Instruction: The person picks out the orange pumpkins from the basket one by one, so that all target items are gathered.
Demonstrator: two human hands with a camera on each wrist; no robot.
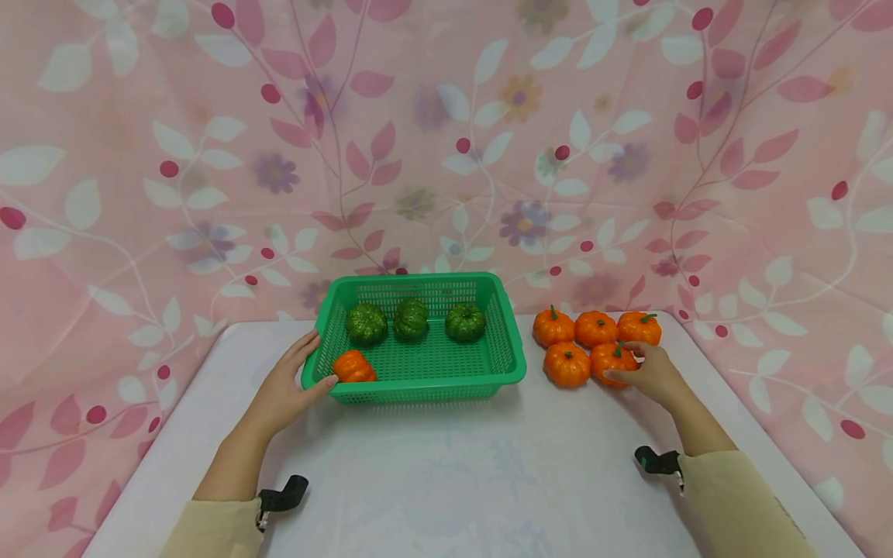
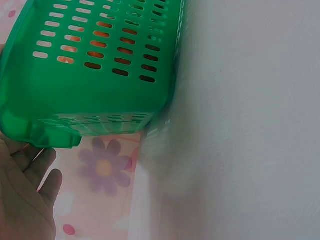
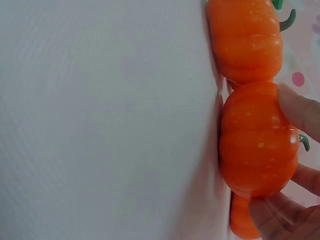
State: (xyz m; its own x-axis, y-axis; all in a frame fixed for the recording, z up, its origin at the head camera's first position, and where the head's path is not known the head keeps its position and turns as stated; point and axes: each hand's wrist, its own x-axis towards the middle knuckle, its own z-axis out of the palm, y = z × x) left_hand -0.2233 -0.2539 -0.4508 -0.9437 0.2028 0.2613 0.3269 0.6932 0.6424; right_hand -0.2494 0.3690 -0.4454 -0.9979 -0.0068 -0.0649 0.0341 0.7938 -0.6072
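The left hand (image 1: 289, 387) rests relaxed, fingers straight, against the near left corner of the green basket (image 1: 512, 364), and is best kept there so the basket sits firm on the white surface (image 1: 446, 480). Inside lie one orange pumpkin (image 1: 353, 366) at the front left and three green pumpkins (image 1: 411, 320) along the back. Right of it, the right hand (image 1: 652, 373) grasps the front right pumpkin (image 3: 257, 147) of five; a fuller wrap looks wiser, though the thumb is partly hidden

Six orange pumpkins (image 1: 567, 364), three green pumpkins (image 1: 411, 319), one basket (image 1: 514, 364).
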